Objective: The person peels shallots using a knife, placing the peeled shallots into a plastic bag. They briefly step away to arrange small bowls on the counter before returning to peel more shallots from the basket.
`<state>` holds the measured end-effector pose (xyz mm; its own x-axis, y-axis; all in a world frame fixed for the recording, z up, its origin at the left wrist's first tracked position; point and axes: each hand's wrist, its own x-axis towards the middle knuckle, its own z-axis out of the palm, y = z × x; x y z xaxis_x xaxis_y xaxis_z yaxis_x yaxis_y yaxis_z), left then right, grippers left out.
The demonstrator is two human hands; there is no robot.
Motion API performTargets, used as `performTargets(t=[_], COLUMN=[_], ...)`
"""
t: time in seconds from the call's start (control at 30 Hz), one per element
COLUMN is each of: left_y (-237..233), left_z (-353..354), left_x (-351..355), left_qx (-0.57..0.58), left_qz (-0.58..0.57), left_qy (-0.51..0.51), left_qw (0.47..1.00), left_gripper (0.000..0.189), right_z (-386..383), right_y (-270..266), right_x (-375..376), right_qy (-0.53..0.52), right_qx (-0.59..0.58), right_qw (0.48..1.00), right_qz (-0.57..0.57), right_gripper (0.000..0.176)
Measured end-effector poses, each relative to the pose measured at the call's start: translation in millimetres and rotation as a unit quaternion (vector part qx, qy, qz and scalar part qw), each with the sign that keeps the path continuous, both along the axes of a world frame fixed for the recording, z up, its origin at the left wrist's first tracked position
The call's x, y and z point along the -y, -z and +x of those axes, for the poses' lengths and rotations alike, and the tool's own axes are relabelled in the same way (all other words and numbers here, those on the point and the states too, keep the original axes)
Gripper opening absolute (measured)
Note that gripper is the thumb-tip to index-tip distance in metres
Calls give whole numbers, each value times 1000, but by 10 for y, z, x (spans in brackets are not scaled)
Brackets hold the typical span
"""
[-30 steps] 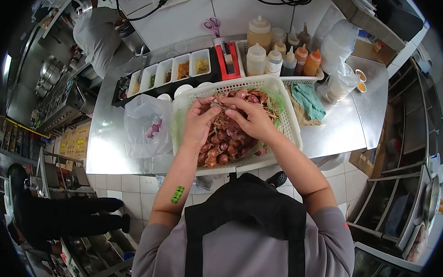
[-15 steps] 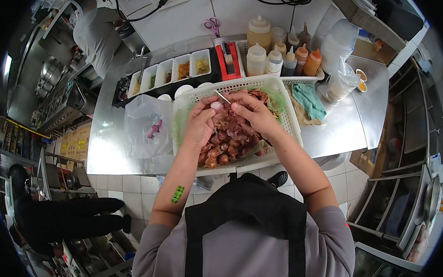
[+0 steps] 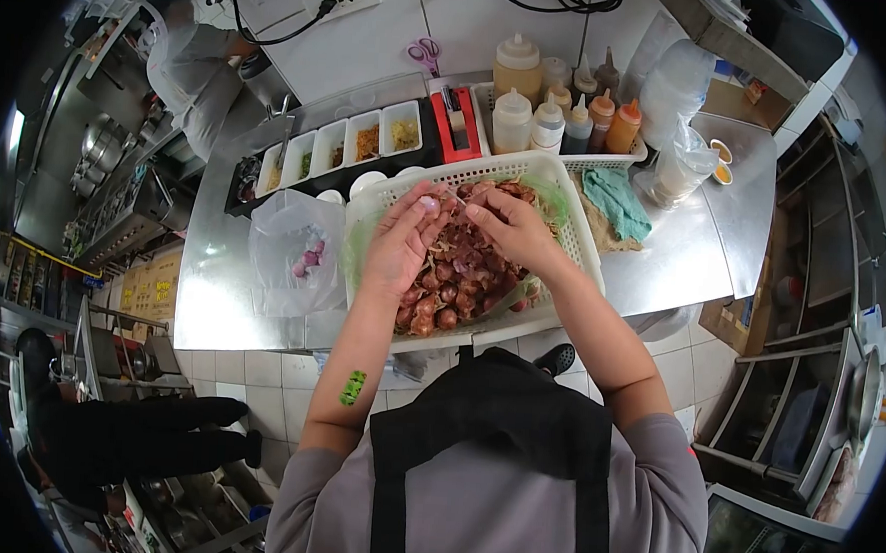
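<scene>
My left hand [image 3: 397,242] is closed around a pale pink, partly peeled shallot [image 3: 429,205], held at the fingertips. Close to its right, my right hand [image 3: 514,230] grips a small knife [image 3: 456,196]; only a thin bit of blade shows and the handle is hidden in the fingers. Both hands hover over a white perforated basket [image 3: 591,259]. Inside it lie many brown-skinned shallots [image 3: 449,293] and loose dry skins, on a green plastic liner. Left of the basket, a clear plastic bag [image 3: 277,236] contains several peeled purple shallots [image 3: 310,260].
Behind the basket stand a black rack of seasoning trays [image 3: 367,138], a red dispenser [image 3: 456,127] and several squeeze bottles [image 3: 548,122]. A green cloth [image 3: 617,203] lies at the right. Co-workers are at the upper left [image 3: 188,73] and lower left [image 3: 144,431].
The left fingers have opened slightly and turned the shallot, which sits a little further left. The knife blade has tilted and shows less clearly between the hands.
</scene>
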<state>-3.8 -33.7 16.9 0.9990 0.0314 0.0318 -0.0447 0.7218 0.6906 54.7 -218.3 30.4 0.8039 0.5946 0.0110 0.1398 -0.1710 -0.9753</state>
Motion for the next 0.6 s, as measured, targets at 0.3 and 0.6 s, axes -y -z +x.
performTargets(t=[0.3,0.6], left_y=[-79,-50], left_z=[-54,-42], left_x=[83,79], left_qx=[74,143], left_qz=[160,277], left_qy=[-27,-43], left_qw=[984,949], left_gripper=[52,53], right_z=[-97,-116], right_y=[-29,-55], right_x=[-32,-48], right_qy=[-55,-24], right_qx=[82,158], right_qw=[989,985], right_qz=[106,57], right_gripper=[33,29])
